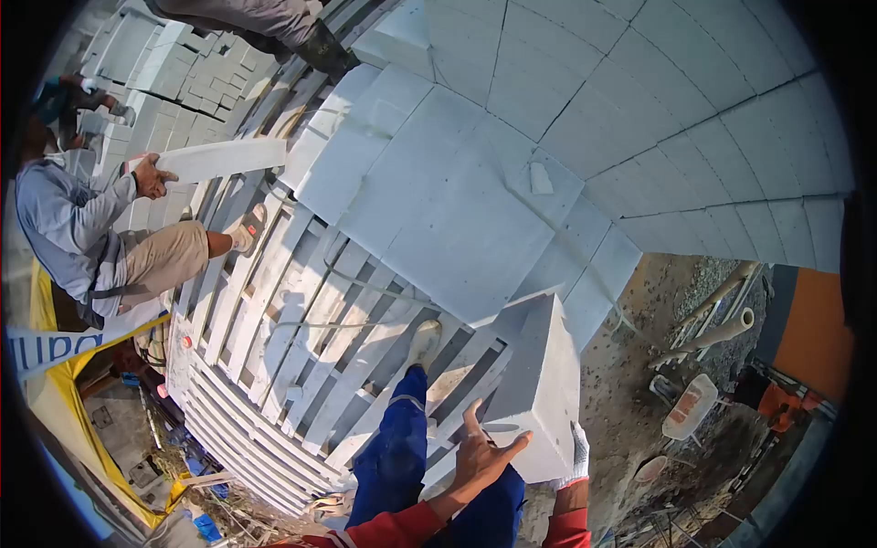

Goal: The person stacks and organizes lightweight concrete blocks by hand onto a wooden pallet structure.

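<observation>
A large light grey concrete block (548, 393) is held between my two hands, tilted, close in front of my legs. My bare left hand (489, 454) presses on its near left side, thumb and forefinger spread. My right hand (577, 457), in a white glove, grips the right side; most of its fingers are hidden by the block. Just beyond the block, a layer of flat grey blocks (438, 192) lies on slatted wooden pallets (311, 384), with loose straps (365, 290) across them. One of my shoes (424, 344) stands on the slats.
At left, a co-worker (68, 228) holds a long pale block (224, 162). A tall block stack (658, 110) rises at upper right. Another person's legs (274, 23) show at the top. Beyond the platform's right edge lies lower ground with a wheelbarrow (692, 407).
</observation>
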Demonstrator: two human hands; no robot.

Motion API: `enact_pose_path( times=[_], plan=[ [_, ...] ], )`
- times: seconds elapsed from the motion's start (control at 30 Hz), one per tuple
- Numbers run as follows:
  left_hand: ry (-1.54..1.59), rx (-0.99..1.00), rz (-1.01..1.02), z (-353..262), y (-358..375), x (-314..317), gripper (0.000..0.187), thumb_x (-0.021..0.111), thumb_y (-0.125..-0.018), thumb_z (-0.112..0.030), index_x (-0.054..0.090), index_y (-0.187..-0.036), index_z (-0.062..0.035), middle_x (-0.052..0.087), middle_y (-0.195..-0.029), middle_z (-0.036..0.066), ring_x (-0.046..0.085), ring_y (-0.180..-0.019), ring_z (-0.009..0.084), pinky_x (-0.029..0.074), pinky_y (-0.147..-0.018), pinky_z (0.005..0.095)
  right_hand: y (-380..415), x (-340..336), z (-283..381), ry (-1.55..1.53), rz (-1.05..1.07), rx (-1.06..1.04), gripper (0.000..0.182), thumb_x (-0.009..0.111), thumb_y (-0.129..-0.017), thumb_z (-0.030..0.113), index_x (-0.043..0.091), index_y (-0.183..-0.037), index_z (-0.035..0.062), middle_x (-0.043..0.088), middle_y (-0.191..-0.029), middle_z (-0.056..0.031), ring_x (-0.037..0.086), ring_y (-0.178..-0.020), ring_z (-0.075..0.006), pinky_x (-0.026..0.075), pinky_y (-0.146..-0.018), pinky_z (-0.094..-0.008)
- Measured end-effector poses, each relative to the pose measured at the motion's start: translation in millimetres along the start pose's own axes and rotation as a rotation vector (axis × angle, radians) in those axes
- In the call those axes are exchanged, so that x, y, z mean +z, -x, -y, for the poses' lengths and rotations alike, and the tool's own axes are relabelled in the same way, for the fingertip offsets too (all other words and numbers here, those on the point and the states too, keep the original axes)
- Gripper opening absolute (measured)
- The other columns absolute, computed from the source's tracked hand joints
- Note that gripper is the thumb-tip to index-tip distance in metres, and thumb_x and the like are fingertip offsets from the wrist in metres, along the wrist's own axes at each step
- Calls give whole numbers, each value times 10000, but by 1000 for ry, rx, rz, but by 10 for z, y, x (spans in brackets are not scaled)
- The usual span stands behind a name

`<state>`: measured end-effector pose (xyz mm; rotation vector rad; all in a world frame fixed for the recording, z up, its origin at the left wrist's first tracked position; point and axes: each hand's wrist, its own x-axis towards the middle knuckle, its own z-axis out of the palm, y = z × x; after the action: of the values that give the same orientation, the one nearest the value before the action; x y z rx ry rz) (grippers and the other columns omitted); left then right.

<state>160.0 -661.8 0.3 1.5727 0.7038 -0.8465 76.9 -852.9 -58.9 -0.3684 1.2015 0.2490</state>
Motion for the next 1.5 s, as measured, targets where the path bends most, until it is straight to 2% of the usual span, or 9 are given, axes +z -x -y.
enact_pose_path(
  times=[0.13,0.33,0.53,0.67,0.73,0.8,1.13,1.3,1.5],
  plan=[
    [-465,306,99,-192,-412,127,1070,784,-681,-639,260,-1521,-234,432,-1346,332,505,-1135,540,508,-904,509,-59,235,-55,64,52,-24,629,534,-886,406,450,-1399,52,561,-1331,-172,589,-1157,-353,502,-966,-474],
    [-370,369,107,-504,-559,515,884,825,-628,-597,487,-1327,-174,566,-1195,279,622,-1034,447,534,-834,491,573,754,344,612,-132,-217,879,700,-704,385,349,-1438,53,519,-1328,-197,574,-1161,-356,505,-956,-466],
    [-413,304,40,-586,-476,746,837,832,-634,-581,503,-1262,-135,589,-1151,230,621,-1034,410,521,-828,486,685,1022,575,1690,-431,-574,1179,865,-522,363,247,-1476,54,477,-1326,-223,558,-1165,-360,508,-946,-457],
    [-413,455,177,-345,-828,859,802,766,-734,-568,459,-1319,-112,569,-1195,252,579,-1107,410,513,-871,471,533,1179,337,1883,-813,-713,1235,911,-485,334,235,-1480,53,462,-1289,-210,513,-1205,-360,504,-939,-451],
    [-146,97,380,-775,-564,403,790,744,-762,-556,452,-1344,-108,576,-1209,247,564,-1144,398,489,-917,461,544,1192,367,1952,-904,-736,1264,904,-490,394,207,-1492,64,432,-1369,-182,526,-1204,-330,507,-949,-448],
    [-398,389,119,-479,-733,80,745,740,-779,-514,465,-1340,-107,601,-1185,226,580,-1133,383,476,-926,461,499,1150,399,2028,-1014,-740,1290,896,-491,410,172,-1508,84,398,-1421,-167,509,-1243,-313,500,-980,-444],
    [-440,215,-782,1100,316,-2850,536,777,-742,-361,614,-1100,3,674,-952,228,633,-987,374,506,-859,432,662,1319,513,1950,-926,-548,1113,877,-494,365,296,-1399,77,491,-1222,-162,594,-1090,-313,550,-898,-428],
    [-178,-181,-1136,2385,746,-2996,472,792,-726,-290,616,-1039,16,690,-896,241,682,-874,365,540,-768,422,507,1120,657,1954,-903,-606,1047,897,-475,395,354,-1311,75,518,-1204,-162,607,-1082,-325,556,-879,-445],
    [573,-324,-998,2386,1391,-2278,463,746,-777,-182,549,-1146,18,654,-934,219,690,-625,314,566,-485,400,465,1105,778,1943,-848,-618,1023,908,-455,410,384,-1263,65,531,-1216,-161,609,-1091,-325,551,-894,-455]
  ],
)
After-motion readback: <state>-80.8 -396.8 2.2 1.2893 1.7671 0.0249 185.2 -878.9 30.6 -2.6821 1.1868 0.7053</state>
